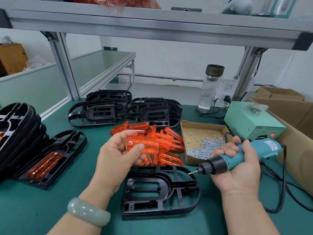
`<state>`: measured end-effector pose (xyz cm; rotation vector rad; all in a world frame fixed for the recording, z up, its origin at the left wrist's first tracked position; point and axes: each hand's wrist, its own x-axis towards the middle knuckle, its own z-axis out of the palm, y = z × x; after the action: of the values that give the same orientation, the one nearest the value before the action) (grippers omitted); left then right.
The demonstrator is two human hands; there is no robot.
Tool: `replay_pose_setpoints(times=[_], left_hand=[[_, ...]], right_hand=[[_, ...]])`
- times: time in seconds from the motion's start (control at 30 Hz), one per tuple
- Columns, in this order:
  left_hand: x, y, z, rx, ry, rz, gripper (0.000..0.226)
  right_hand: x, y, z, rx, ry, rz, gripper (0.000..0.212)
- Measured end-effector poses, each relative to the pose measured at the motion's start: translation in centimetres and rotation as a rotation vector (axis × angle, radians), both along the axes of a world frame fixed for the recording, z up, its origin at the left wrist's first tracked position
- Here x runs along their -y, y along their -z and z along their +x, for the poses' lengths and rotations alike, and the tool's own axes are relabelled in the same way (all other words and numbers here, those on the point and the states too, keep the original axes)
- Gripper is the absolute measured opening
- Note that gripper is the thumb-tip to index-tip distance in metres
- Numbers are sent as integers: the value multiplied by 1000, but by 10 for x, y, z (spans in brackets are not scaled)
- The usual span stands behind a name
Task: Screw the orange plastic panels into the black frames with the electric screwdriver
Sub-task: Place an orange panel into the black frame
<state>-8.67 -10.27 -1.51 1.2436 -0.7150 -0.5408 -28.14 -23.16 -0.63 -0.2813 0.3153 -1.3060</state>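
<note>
My left hand [116, 155] pinches one orange plastic panel [149, 145] between thumb and fingers, held above the green mat. Behind it lies a heap of orange panels [169, 138]. An empty black frame [160, 190] lies flat in front of me, below both hands. My right hand [235, 168] grips the teal electric screwdriver [237, 156], its bit pointing left just above the frame's upper right edge. A cardboard tray of small silver screws [203, 146] sits behind the screwdriver.
More black frames [122, 107] are stacked at the back, and a tall stack [18, 133] stands at far left. A frame holding an orange panel [50, 160] lies at left. A green power box [250, 119], a glass bottle [210, 89], a black cable [284, 184] and cardboard boxes [291, 112] are at right.
</note>
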Motion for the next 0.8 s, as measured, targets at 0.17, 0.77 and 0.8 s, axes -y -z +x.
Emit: replay_pose_setpoints(times=[0.17,0.77,0.8], left_hand=[[-2,-4,-3,17,8,11,50],[-28,-9,7,643,144,492,16],[-26,-8,4,680,140,495,16]], right_hand=[[0,-1,0,1,0,15,16],[1,2,2,-6,-5,2,11],[0,2,2,-10,-4,4,10]])
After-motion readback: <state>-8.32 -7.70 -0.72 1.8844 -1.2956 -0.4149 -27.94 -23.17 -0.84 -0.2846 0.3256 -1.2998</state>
